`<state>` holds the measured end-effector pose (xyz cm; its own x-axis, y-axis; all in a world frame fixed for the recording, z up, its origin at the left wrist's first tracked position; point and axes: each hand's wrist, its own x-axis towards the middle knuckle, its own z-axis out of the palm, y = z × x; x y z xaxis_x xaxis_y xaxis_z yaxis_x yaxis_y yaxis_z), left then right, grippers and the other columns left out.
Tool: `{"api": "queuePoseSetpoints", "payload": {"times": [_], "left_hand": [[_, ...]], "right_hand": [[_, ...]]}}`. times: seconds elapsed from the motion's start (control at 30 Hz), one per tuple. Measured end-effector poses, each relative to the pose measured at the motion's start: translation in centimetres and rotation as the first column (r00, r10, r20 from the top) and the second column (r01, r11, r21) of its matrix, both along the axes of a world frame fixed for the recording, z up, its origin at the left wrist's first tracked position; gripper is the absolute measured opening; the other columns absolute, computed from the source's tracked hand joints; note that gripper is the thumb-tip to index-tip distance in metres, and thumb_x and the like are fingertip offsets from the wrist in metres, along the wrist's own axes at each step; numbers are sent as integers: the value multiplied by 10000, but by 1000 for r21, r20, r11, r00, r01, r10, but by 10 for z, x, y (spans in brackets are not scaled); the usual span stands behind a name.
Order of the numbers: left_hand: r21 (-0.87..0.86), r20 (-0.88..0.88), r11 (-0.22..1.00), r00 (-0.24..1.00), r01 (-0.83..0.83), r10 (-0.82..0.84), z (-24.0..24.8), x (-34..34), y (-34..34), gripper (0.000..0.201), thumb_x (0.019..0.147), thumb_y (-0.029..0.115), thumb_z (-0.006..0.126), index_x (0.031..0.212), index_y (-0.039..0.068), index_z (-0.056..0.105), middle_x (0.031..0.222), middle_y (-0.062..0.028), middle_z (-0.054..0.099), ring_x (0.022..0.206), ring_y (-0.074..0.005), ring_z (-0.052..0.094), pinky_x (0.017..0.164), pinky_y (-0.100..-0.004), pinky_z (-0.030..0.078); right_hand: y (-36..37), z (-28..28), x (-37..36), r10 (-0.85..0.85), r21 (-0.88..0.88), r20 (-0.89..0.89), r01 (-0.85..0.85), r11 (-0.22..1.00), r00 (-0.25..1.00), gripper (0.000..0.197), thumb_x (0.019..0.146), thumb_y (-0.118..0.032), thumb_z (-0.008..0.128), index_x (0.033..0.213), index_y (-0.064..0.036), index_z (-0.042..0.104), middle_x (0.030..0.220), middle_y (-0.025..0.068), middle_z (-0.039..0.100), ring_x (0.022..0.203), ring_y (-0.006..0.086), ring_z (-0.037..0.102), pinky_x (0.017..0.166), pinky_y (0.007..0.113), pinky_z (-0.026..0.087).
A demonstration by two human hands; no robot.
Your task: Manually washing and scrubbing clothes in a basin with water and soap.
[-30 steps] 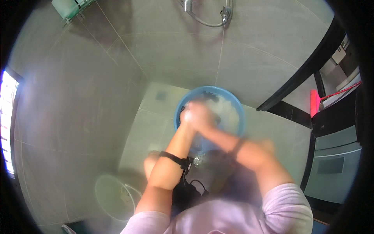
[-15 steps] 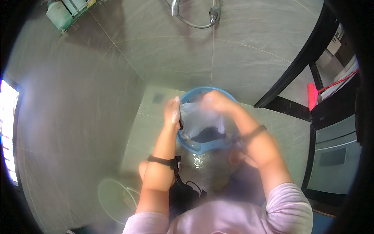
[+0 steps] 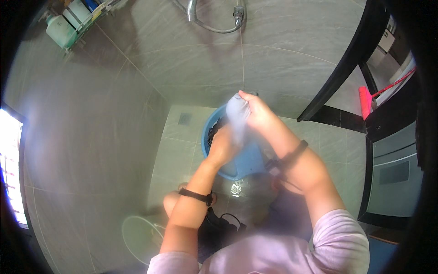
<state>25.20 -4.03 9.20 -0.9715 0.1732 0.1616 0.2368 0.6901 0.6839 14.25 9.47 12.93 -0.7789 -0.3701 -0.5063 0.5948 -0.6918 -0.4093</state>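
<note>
A pale grey-blue cloth [image 3: 237,111] hangs stretched between my two hands above a blue basin [image 3: 207,132]. My right hand [image 3: 259,112] grips its upper end, raised over the far right rim of the basin. Lower down and nearer to me, my left hand [image 3: 224,145] closes round the cloth's other end; its fingertips are partly hidden. Inside the basin, dark fabric [image 3: 214,133] shows along the left side. The view is hazy here, so the basin's water and contents are hard to make out.
A translucent bucket [image 3: 139,237] stands on the floor at the lower left. Ahead on the tiled wall hangs a shower hose [image 3: 219,30]. Bottles [image 3: 61,31] sit on a shelf at the upper left. A black door frame [image 3: 335,75] and a red broom [image 3: 365,102] are to the right.
The cloth was spread wide between both hands; now it is bunched into a narrow length. My right hand rose farther away, while my left hand moved right and nearer to me.
</note>
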Motion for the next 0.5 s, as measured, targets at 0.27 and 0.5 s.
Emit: {"api": "queuePoseSetpoints", "payload": {"times": [0.27,0.5], "left_hand": [[829,334,472,942,-300,12,-4,-24,-16,242,971,219,511,1126,49,588,948,-1,632,850,-99,578,738,-270,468],[887,402,236,915,-396,27,-16,-28,-22,254,975,294,531,1003,45,575,899,-59,629,775,-162,597,699,-336,495]], "right_hand": [[-5,2,13,430,470,-607,-135,872,668,818,862,-200,678,1488,-22,181,1444,178,374,1293,270,414,1060,386,356],[-24,-60,49,843,873,-465,302,384,271,899,697,-235,765,1435,-53,285,1331,288,444,1182,405,507,972,418,440]]}}
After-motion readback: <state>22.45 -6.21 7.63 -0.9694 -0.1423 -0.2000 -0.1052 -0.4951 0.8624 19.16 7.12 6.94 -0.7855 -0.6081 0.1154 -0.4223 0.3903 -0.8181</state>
